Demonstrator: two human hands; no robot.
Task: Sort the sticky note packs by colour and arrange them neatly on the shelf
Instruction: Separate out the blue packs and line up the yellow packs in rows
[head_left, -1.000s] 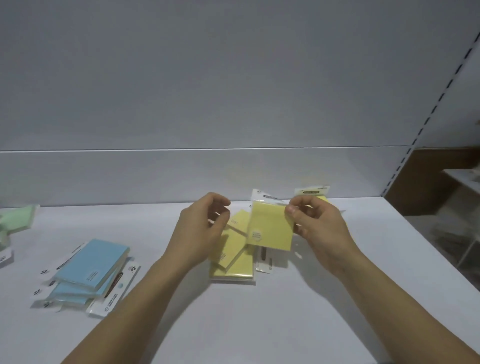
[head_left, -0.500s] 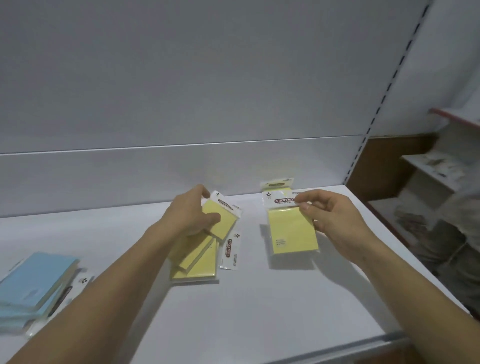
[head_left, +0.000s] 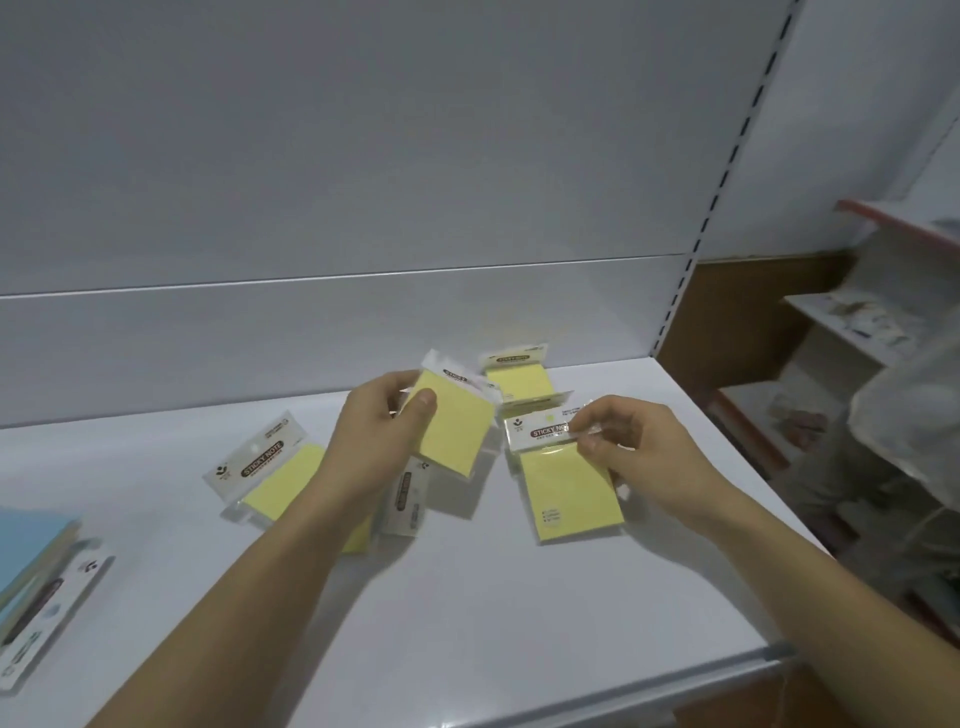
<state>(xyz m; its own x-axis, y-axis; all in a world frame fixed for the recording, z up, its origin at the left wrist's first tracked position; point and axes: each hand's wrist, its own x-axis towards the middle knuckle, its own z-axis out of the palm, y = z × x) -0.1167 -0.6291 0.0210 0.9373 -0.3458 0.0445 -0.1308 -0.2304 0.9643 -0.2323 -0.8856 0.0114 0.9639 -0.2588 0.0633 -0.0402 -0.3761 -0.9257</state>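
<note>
Above the shelf (head_left: 467, 597), the left hand (head_left: 374, 431) has its grip round a yellow pack (head_left: 457, 431); the right hand (head_left: 639, 452) pinches the second pack (head_left: 571, 499) by its header.

Dim light is cast from above; soft shadows are thrown onto the shelf (head_left: 467, 613); the edges are blurred and bowed.

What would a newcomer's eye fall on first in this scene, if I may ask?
The left hand grips a raised yellow pack mid-shelf, while the right hand pinches the header of a flat yellow pack beside it. Blue packs sit far left on the white shelf.
</note>
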